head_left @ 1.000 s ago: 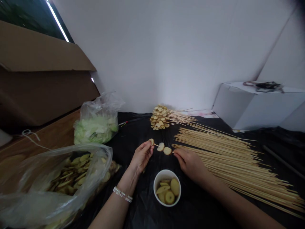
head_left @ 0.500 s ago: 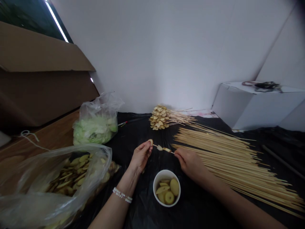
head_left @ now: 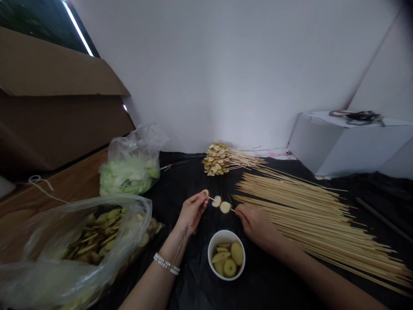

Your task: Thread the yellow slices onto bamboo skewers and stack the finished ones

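Observation:
Between my hands runs a thin wooden skewer [head_left: 233,210] with two pale, brown-edged slices [head_left: 225,207] threaded on it, which look like potato. My left hand [head_left: 193,210] pinches another slice [head_left: 205,193] at the skewer's left end. Closed around the skewer on the other side is my right hand [head_left: 256,221]; its fingertips are partly hidden. Just below the hands stands a white paper cup [head_left: 211,265] holding several more slices [head_left: 229,268]. To the right of my right hand lie many bare bamboo skewers [head_left: 335,232], spread in rows.
Finished-looking skewers of slices [head_left: 216,159] lie piled by the wall. On the left are an open plastic bag [head_left: 41,280] of slices and a tied-looking bag [head_left: 129,172] of pale green vegetable. A white box [head_left: 348,146] stands right; a cardboard box [head_left: 58,129] is far left.
The two slices on the skewer have turned from edge-on to showing their flat faces. Both hands stay in nearly the same place, with my left still pinching a slice.

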`<move>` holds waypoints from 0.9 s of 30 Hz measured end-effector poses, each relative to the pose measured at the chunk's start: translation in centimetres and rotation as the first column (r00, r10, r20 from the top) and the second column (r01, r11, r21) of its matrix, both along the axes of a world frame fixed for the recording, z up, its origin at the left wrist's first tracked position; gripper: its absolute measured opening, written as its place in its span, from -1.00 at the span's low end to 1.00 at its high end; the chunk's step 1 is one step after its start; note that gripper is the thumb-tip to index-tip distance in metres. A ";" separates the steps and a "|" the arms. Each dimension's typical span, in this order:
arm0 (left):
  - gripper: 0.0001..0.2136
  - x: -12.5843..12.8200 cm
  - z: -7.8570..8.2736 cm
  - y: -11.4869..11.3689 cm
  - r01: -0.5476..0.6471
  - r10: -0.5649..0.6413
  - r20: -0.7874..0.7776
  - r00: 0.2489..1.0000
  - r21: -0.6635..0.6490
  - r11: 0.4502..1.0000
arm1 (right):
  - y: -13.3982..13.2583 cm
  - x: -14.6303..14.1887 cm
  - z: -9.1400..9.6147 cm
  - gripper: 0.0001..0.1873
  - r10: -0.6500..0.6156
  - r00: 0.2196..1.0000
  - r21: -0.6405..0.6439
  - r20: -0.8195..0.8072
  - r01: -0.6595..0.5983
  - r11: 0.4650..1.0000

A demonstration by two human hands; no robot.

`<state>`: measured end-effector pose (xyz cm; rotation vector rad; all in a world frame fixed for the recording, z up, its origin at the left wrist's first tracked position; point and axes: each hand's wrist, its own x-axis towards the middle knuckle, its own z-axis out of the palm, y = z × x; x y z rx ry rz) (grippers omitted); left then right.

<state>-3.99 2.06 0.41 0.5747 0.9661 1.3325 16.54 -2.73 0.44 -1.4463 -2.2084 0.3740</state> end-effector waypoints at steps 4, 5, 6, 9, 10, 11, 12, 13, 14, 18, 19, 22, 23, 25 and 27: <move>-0.77 0.2 0.0 -0.1 -0.018 0.019 -0.033 0.999 0.010 1.000 | 0.0 -0.1 -0.1 -0.73 -0.008 1.000 -0.007 0.020 0.008 1.000; -0.75 0.2 0.0 -0.1 -0.016 0.017 -0.036 0.999 0.014 1.000 | 0.0 -0.1 -0.1 -0.73 -0.016 1.000 0.001 0.026 0.016 1.000; -0.74 0.2 0.0 -0.1 -0.013 0.014 -0.038 0.999 0.017 1.000 | 0.0 -0.1 -0.2 -0.73 -0.022 0.999 0.008 0.028 0.022 1.000; -0.72 0.3 0.0 -0.1 -0.003 0.004 -0.040 0.999 0.016 1.000 | -0.1 -0.2 -0.2 -0.74 -0.019 1.000 0.010 0.002 0.019 1.000; -0.71 0.2 0.0 -0.1 0.003 -0.002 -0.040 0.999 0.015 1.000 | -0.1 -0.2 -0.2 -0.74 -0.011 1.000 0.002 -0.017 0.011 1.000; -0.71 0.2 -0.1 -0.1 0.011 -0.011 -0.039 0.999 0.016 1.000 | 0.0 -0.2 -0.2 -0.75 -0.003 0.999 -0.009 -0.040 0.002 1.000; -0.71 0.2 -0.1 -0.1 0.021 -0.020 -0.035 0.999 0.018 1.000 | 0.0 -0.2 -0.2 -0.75 0.006 0.998 -0.020 -0.062 -0.007 1.000; -0.71 0.2 -0.1 -0.1 0.029 -0.028 -0.032 0.999 0.019 0.999 | 0.0 -0.1 -0.2 -0.76 0.014 0.997 -0.030 -0.080 -0.017 0.999; -0.70 0.2 -0.2 -0.2 0.034 -0.033 -0.029 0.999 0.021 0.999 | 0.1 -0.1 -0.3 -0.76 0.020 0.996 -0.036 -0.092 -0.024 0.999; -0.68 0.2 -0.1 -0.2 0.023 -0.023 -0.018 1.000 0.029 0.999 | 0.5 0.2 -0.5 -0.75 0.028 0.993 -0.013 -0.118 -0.030 0.999; -0.68 0.1 0.0 -0.2 0.017 -0.016 -0.016 1.000 0.028 0.999 | 0.5 0.3 -0.5 -0.75 0.027 0.992 -0.004 -0.125 -0.027 1.000; -0.69 0.0 0.1 0.0 -0.005 0.005 -0.025 1.000 0.018 1.000 | 0.6 0.4 -0.4 -0.74 0.025 0.990 0.021 -0.137 -0.022 1.000; -0.69 -0.1 0.1 0.1 -0.014 0.015 -0.035 0.999 0.018 1.000 | 0.7 0.4 -0.4 -0.74 0.029 0.990 0.025 -0.140 -0.026 0.999; -0.68 -0.3 0.0 0.2 -0.040 0.042 -0.060 0.997 0.026 0.999 | 0.7 0.5 -0.4 -0.75 0.042 0.989 0.029 -0.144 -0.039 0.999; -0.66 -0.4 -0.1 0.3 -0.068 0.071 -0.086 0.994 0.030 0.997 | 0.6 0.5 -0.3 -0.76 0.048 0.989 0.020 -0.140 -0.046 0.999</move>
